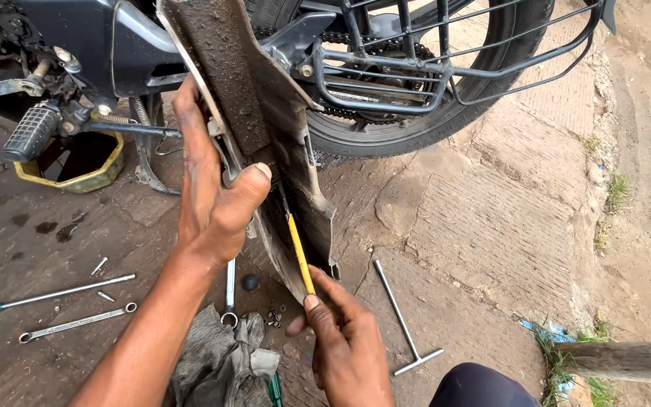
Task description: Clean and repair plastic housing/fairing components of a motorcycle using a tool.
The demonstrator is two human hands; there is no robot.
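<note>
My left hand (212,188) grips a dirty grey motorcycle chain cover (254,105), holding it tilted in front of the motorcycle's rear wheel (431,113). My right hand (344,343) holds a screwdriver with a yellow shaft (299,252); its tip points up into the inside of the cover, near my left thumb. The drive chain and sprocket (374,71) show behind a black tubular guard (446,64).
On the stained paving lie a T-handle wrench (404,316), a ring spanner (77,322), a long T-bar tool (54,294), loose bolts (99,265) and a grey rag (220,362). A yellow oil pan (77,162) sits under the footpeg (32,132). Grass edges the right.
</note>
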